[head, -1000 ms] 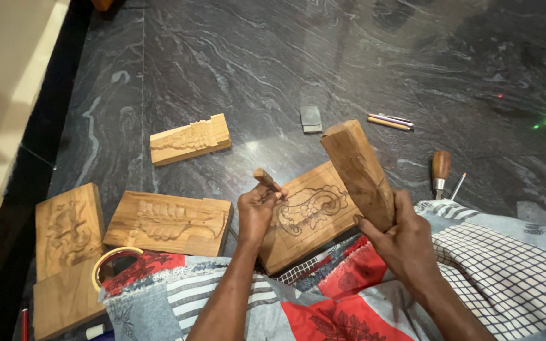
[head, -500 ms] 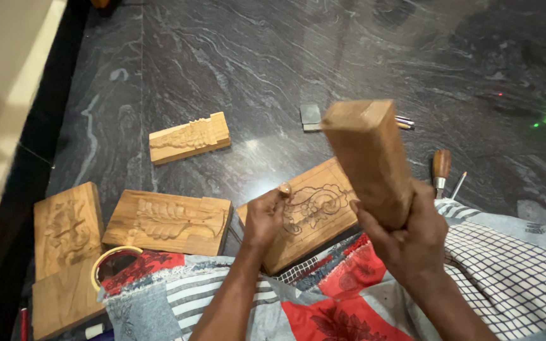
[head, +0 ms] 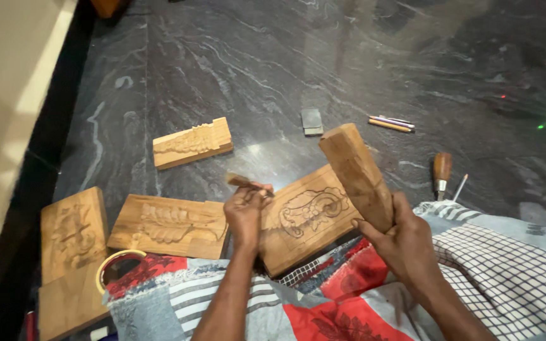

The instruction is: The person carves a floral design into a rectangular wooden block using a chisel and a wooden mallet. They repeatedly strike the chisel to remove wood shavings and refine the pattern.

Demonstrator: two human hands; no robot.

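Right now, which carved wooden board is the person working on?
The board with the swirl carving, propped against the lap between both hands. The other carved boards lie flat on the floor, untouched.

A: Surface?
B: Dark veined stone floor (head: 235, 69).
A: On it?
B: Three carved wood panels: small one (head: 192, 143), wide one (head: 169, 226), one far left (head: 74, 232). Grey block (head: 311, 121), pencils (head: 391, 123), wooden-handled chisel (head: 442, 173), thin metal rod (head: 460, 187) beside it.

We see a matt, bare wooden mallet block (head: 356, 175) | pale carved wooden panel (head: 304, 218), raw and unvarnished | glossy dark veined stone floor (head: 235, 57) | soft patterned cloth (head: 349, 303) | wooden-handled metal chisel (head: 441, 173).
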